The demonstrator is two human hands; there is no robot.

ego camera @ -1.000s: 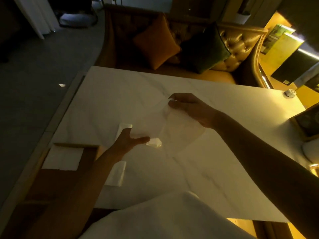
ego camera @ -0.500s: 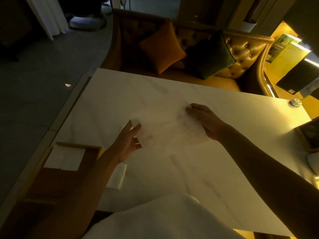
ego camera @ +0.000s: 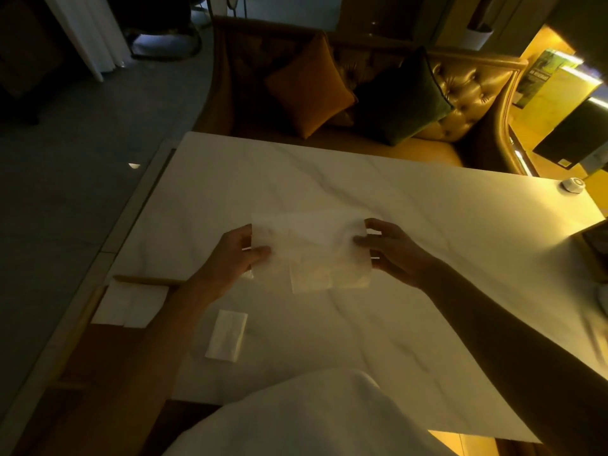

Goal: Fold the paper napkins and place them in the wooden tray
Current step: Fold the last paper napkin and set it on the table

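Both hands pinching one napkin [ego camera: 311, 250] over table [ego camera: 427, 241] center: left hand [ego camera: 235, 258] at 9 o'clock edge, right hand [ego camera: 390, 250] at 3. Mid-fold imo. Next: match edges, crease, drop in wooden tray [ego camera: 98, 350] at 8 o'clock w/ folded napkins [ego camera: 130, 304].

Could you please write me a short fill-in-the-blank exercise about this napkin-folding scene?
1. The thin white paper napkin is held by ____ hands.
2. The white folded napkins lie in the wooden ____.
3. The small folded white napkin rests on the white marble ____.
4. Beside the orange cushion sits a dark ____ cushion.

Missing words: two; tray; table; green
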